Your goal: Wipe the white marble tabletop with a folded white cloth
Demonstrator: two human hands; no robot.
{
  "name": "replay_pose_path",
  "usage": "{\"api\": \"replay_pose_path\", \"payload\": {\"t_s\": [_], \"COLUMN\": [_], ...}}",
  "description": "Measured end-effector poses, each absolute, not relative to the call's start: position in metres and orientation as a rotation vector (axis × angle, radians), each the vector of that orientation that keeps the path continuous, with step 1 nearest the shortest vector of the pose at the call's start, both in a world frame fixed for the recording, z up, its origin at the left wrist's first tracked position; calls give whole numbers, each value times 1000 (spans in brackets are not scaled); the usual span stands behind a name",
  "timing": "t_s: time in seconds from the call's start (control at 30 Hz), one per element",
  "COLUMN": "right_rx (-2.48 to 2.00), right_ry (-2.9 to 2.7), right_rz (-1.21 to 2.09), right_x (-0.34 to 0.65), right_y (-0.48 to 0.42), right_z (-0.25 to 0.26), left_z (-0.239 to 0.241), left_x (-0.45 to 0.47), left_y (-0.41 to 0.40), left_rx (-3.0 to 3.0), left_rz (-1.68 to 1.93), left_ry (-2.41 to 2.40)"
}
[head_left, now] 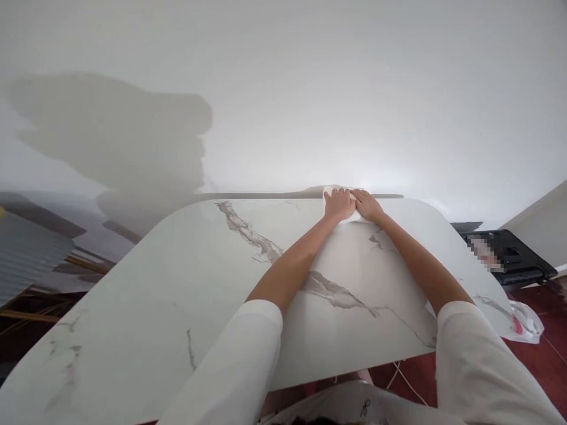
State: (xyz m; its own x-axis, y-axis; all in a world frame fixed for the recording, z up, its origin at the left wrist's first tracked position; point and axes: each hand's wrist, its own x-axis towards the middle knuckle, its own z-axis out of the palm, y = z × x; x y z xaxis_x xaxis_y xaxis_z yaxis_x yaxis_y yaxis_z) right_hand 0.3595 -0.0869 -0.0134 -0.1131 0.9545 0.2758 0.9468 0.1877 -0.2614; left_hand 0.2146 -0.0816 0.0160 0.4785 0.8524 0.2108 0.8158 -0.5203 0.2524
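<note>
A folded white cloth (354,217) lies at the far edge of a white marble-patterned tabletop (212,283), beside the wall. My left hand (340,204) presses on the cloth's left part, its fingers curled over the far side. Close beside it, my right hand (367,205) grips the right part, fingers angled toward the left hand. Both arms reach forward over the table. The hands cover much of the cloth, so its underside is hidden.
A pale wall (310,106) rises right behind the table. To the right are a black case (518,248) and a white plastic bag (527,323) by the red floor (551,330). Corrugated grey material (33,257) stands at the left.
</note>
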Motion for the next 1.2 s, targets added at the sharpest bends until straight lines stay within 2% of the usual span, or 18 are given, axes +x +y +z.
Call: {"api": "replay_pose_path", "payload": {"t_s": [0.3,1.2], "right_rx": [-1869,-1918], "right_ry": [-2020,-2058], "right_rz": [0,-5], "right_x": [353,320], "right_y": [-95,-208], "right_z": [-12,-16], "left_z": [13,14], "left_x": [213,178], "left_y": [-88,-192], "left_rx": [2604,2680], "left_rz": [504,394], "left_ry": [1447,1410]}}
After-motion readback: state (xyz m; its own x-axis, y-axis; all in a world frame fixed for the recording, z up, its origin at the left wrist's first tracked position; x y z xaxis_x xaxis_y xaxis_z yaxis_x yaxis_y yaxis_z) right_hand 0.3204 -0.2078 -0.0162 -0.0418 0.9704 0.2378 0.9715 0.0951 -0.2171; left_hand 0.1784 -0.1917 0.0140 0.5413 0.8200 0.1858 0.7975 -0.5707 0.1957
